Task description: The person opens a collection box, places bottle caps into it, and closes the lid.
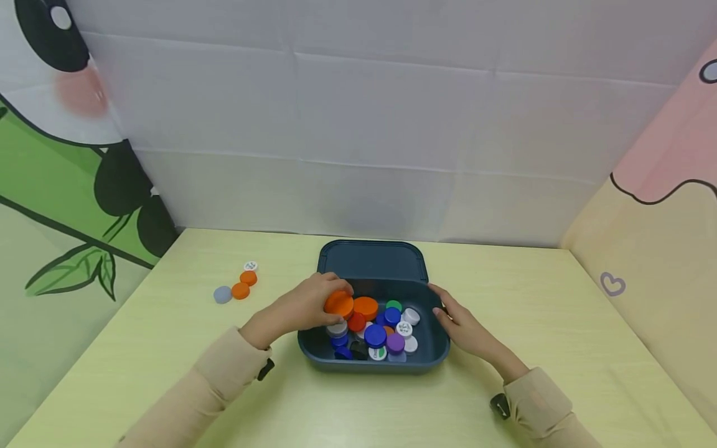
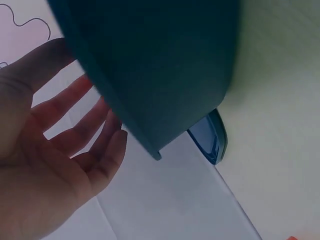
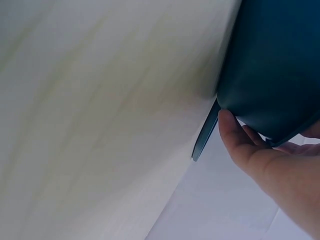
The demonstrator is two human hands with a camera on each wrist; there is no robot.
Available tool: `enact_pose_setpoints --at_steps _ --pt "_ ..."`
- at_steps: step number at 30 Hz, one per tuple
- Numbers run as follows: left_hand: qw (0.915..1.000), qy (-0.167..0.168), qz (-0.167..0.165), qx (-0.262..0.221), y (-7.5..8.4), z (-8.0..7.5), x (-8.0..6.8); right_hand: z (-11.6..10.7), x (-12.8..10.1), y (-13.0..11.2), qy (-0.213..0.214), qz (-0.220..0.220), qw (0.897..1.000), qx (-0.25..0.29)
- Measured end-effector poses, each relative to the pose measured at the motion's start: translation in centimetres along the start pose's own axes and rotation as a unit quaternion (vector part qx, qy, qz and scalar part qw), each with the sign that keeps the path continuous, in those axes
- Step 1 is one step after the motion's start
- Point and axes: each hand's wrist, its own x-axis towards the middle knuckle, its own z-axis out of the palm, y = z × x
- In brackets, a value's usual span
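dark blue box (image 1: 374,364) full of bottle caps (image 1: 374,326); left hand (image 1: 305,306) grips an orange cap (image 1: 338,303), right hand (image 1: 460,323) rests open against its side.

Left hand (image 1: 305,305) fingers curled in grip; right hand (image 1: 462,323) fingers extended, pressing flat.

I see 2 beige sleeves (image 1: 224,373), each with a small black device (image 1: 265,369) strapped at the cuff.

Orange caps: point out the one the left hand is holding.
It is the big orange cap at the box's left rim, under the left hand's fingers. A second big one lies untouched beside it; two small ones sit out on the table.
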Motion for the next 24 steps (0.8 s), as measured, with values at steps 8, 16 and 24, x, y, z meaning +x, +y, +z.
enact_pose_setpoints --at_steps 8,16,24 --pt "0.9993 -0.002 -0.003 0.036 -0.23 1.01 -0.22 0.07 0.14 0.21 -0.002 0.003 1.000 0.002" --pt "0.9991 -0.001 -0.011 0.040 -0.13 1.12 -0.44 -0.02 0.17 0.19 -0.003 0.005 1.000 0.004" --pt "0.9995 0.004 -0.002 0.031 -0.21 1.15 -0.54 -0.03 0.03 0.11 -0.002 0.005 1.000 0.003"
